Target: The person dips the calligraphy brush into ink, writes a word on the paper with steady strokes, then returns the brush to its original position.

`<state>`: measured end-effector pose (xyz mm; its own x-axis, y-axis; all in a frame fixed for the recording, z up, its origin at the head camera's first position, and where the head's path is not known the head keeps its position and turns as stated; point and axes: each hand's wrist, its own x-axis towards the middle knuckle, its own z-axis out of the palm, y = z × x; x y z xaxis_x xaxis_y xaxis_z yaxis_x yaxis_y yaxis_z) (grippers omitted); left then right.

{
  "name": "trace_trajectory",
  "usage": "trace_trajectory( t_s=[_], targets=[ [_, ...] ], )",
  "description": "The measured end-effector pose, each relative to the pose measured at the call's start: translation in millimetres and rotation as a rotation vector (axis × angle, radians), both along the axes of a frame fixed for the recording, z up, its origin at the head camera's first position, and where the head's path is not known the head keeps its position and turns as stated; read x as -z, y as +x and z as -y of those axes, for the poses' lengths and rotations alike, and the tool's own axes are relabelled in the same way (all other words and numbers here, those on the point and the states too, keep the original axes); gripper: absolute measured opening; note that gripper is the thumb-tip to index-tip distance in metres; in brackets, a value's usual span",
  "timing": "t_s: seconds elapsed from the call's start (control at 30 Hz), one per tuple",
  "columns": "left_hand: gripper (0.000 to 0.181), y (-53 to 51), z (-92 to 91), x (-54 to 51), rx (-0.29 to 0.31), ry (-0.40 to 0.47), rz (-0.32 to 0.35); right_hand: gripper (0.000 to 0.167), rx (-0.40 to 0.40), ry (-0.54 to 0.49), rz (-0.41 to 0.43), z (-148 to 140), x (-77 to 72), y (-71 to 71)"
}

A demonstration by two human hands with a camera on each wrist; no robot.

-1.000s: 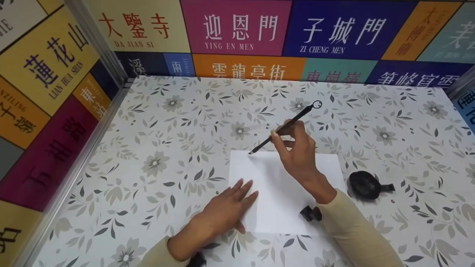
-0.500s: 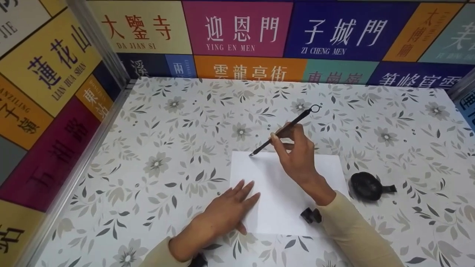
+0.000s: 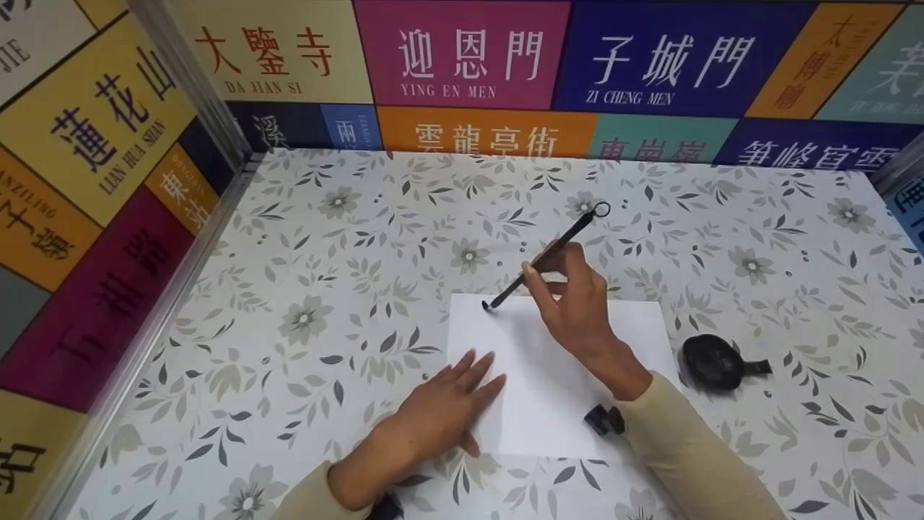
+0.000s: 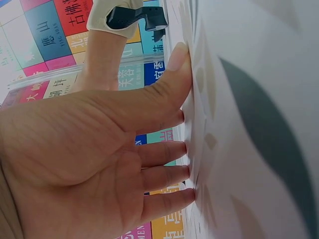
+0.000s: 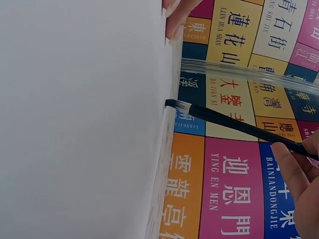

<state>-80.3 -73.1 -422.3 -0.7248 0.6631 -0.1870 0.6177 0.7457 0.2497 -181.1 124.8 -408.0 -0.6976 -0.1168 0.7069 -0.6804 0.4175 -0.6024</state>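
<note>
My right hand (image 3: 577, 307) pinches a dark writing brush (image 3: 545, 254) by its shaft, the looped end pointing up and away. In the right wrist view the brush's black-tipped bristles (image 5: 175, 104) bend against the white paper (image 5: 84, 119). That contact is near the sheet's far left corner in the head view, where a small black spot shows at the tip. My left hand (image 3: 440, 412) lies with straight, spread fingers on the left edge of the paper (image 3: 541, 404). The left wrist view shows the left hand's fingertips (image 4: 182, 196) touching the surface.
A small black dish with a short handle (image 3: 713, 362) stands right of the paper on the flower-patterned tablecloth (image 3: 346, 253). A black wrist-worn device (image 3: 605, 419) sits by the right sleeve. Panels with coloured lettering (image 3: 462, 54) rise behind the table and at its left.
The brush tip has come slightly nearer to me and pressed down on the paper, and a black spot now shows there. My right hand shifted slightly with it; the left hand stays put.
</note>
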Motion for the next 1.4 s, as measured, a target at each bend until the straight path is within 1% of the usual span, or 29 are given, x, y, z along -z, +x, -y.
trace_trajectory(
  t_s=[0.23,0.37,0.53,0.73,0.9,1.07,1.2,1.3,1.4],
  targets=[
    [0.094,-0.7,-0.4,-0.4,-0.005,-0.015,0.027,0.024,-0.002,0.041,-0.025,0.8,-2.2,2.4],
    [0.095,-1.1,-0.7,-0.2,-0.005,-0.018,0.027,0.025,-0.01,0.052,-0.022,1.2,-3.5,4.3],
    [0.095,-1.2,-1.0,0.0,-0.01,-0.023,0.027,0.024,-0.041,0.056,-0.009,2.8,-5.0,7.2],
    [0.096,-0.7,-0.6,-0.1,-0.003,-0.019,0.006,0.021,-0.068,0.057,0.01,5.4,-6.4,11.7],
    [0.095,-0.2,-0.4,-0.6,-0.003,-0.011,0.003,0.022,-0.097,0.075,0.005,8.3,-9.1,17.0],
    [0.094,0.0,-0.8,-1.5,-0.01,-0.018,0.013,0.023,-0.104,0.097,-0.009,9.9,-11.6,20.7],
    [0.095,-0.1,-0.8,-2.1,-0.016,-0.016,0.031,0.023,-0.098,0.073,-0.043,8.6,-15.4,20.7],
    [0.095,-0.6,-0.8,-2.1,-0.016,-0.018,0.043,0.024,-0.064,0.025,-0.09,5.6,-17.2,17.3],
    [0.095,-0.5,-0.7,-2.2,-0.014,-0.029,0.041,0.024,-0.029,-0.019,-0.124,2.3,-15.6,11.9]
  ],
)
